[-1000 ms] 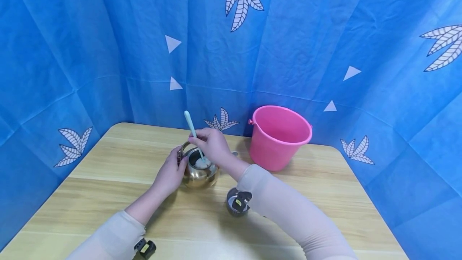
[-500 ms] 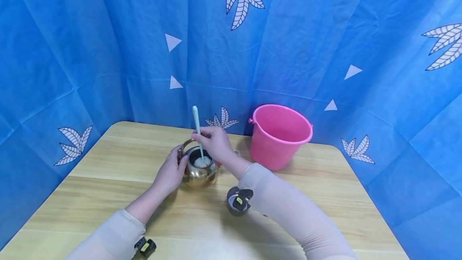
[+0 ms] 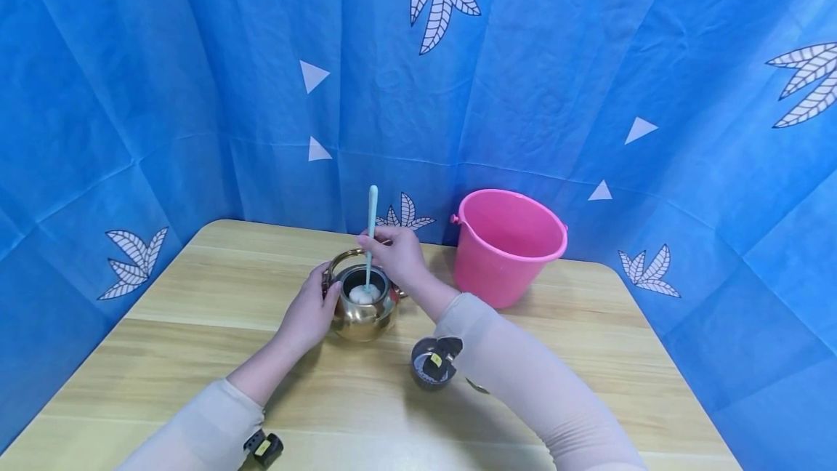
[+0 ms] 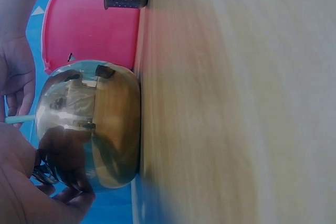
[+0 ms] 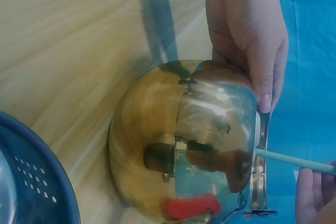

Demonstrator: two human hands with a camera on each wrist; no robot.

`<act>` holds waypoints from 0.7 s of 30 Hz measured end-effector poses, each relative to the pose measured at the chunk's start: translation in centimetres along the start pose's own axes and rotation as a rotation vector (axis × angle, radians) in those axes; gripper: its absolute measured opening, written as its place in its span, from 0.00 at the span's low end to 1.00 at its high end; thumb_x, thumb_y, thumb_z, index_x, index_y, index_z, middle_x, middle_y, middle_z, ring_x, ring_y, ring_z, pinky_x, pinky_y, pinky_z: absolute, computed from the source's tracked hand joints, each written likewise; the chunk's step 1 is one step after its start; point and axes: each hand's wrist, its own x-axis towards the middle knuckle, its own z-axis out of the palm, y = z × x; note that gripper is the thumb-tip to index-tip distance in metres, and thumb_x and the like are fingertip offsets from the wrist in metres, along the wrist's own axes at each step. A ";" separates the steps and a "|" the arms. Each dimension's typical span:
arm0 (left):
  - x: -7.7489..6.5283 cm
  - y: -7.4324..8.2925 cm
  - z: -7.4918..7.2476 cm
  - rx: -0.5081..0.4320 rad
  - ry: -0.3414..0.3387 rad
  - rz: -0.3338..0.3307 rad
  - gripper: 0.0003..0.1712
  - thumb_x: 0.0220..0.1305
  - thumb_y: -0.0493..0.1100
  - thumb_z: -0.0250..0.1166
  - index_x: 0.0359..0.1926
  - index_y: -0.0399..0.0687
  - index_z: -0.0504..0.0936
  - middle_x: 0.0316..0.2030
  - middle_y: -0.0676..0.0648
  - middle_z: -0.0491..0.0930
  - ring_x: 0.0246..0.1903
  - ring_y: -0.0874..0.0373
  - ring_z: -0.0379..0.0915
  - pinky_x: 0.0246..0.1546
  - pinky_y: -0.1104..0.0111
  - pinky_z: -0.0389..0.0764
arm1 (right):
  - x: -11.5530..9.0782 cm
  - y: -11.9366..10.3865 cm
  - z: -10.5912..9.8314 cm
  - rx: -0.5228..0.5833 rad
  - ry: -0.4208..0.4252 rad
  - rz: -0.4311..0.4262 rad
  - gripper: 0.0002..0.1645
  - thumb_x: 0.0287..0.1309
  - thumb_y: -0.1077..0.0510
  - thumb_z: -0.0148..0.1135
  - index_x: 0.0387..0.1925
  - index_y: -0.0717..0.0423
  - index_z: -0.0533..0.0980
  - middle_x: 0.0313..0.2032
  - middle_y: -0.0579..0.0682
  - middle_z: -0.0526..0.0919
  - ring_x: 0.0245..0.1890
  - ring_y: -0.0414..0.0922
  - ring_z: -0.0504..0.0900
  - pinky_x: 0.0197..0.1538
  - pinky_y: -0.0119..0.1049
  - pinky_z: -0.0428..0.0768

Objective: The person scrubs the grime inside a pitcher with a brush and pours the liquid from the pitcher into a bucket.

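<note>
A shiny gold teapot (image 3: 363, 322) stands without its lid on the wooden table, its hoop handle (image 3: 340, 262) raised behind the mouth. My left hand (image 3: 312, 311) grips it at the left side, thumb along the rim by the handle's base. Between thumb and fingers, my right hand (image 3: 400, 253) pinches the pale green stick (image 3: 373, 213) of a cleaning brush, held nearly upright over the opening. The brush's rounded white head (image 3: 363, 295) sits inside the teapot's mouth. In the right wrist view the green stick (image 5: 294, 160) runs from the right fingers to the pot's rim.
A pink bucket (image 3: 490, 275) stands behind, right of the teapot. Below the right forearm is a dark perforated strainer cup (image 3: 421, 376). The edge of a small gold piece (image 3: 477, 387) shows beside the right sleeve. Blue patterned cloth (image 3: 261, 93) hangs round the table's back and sides.
The brush stick has swung from leaning left to nearly upright, and my right hand has shifted a little to the right. My left hand and the teapot stay in place.
</note>
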 end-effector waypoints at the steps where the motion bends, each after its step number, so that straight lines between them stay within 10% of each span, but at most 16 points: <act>1: 0.0 0.0 0.0 0.000 0.000 0.000 0.33 0.80 0.45 0.48 0.74 0.30 0.51 0.69 0.25 0.61 0.67 0.31 0.59 0.68 0.42 0.62 | 0.0 0.0 0.0 0.005 0.001 0.003 0.10 0.62 0.56 0.69 0.40 0.58 0.87 0.36 0.51 0.88 0.43 0.56 0.87 0.37 0.30 0.86; 21: -0.1 0.1 -0.1 0.003 -0.009 -0.010 0.34 0.80 0.46 0.47 0.75 0.30 0.50 0.70 0.25 0.59 0.68 0.31 0.58 0.68 0.41 0.60 | -0.3 -0.1 -0.1 0.085 0.022 0.052 0.10 0.61 0.57 0.69 0.41 0.60 0.86 0.36 0.53 0.87 0.40 0.50 0.88 0.40 0.35 0.87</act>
